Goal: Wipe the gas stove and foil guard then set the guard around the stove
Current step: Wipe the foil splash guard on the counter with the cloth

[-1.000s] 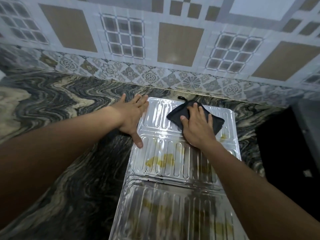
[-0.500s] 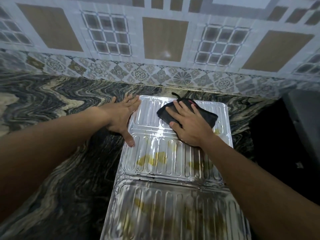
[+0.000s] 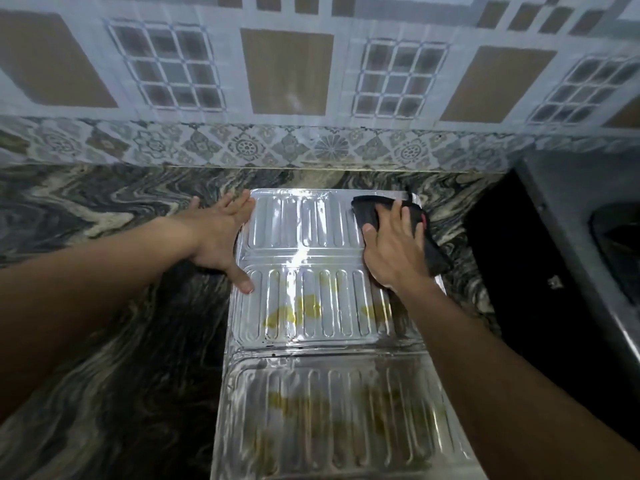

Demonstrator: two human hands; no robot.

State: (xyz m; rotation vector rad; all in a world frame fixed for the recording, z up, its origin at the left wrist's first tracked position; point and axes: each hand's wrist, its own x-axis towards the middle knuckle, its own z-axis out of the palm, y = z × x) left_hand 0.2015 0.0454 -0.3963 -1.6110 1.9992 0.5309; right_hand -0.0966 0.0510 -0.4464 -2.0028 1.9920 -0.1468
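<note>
Sliding across from the middle of the far panel, the right hand (image 3: 393, 251) now presses the dark folded cleaning cloth (image 3: 372, 211) into the far right corner of the ribbed silver foil stove guard (image 3: 311, 306), fingers spread flat on top of it rather than curled around it. That guard lies unfolded on the swirled black-and-cream marble counter (image 3: 104, 306), running from near the tiled wall back toward the person. The left hand (image 3: 221, 237) rests open at the guard's far left edge, palm down, thumb on the foil, gripping nothing.

Yellow greasy stains (image 3: 294, 311) sit untouched on the near half of that panel and on the closer panel. The foil looks thin; a hard push could crease it, or skid it toward the dark gap at the counter's right edge. The black shape beyond may be the stove, though it is too dim to say.
</note>
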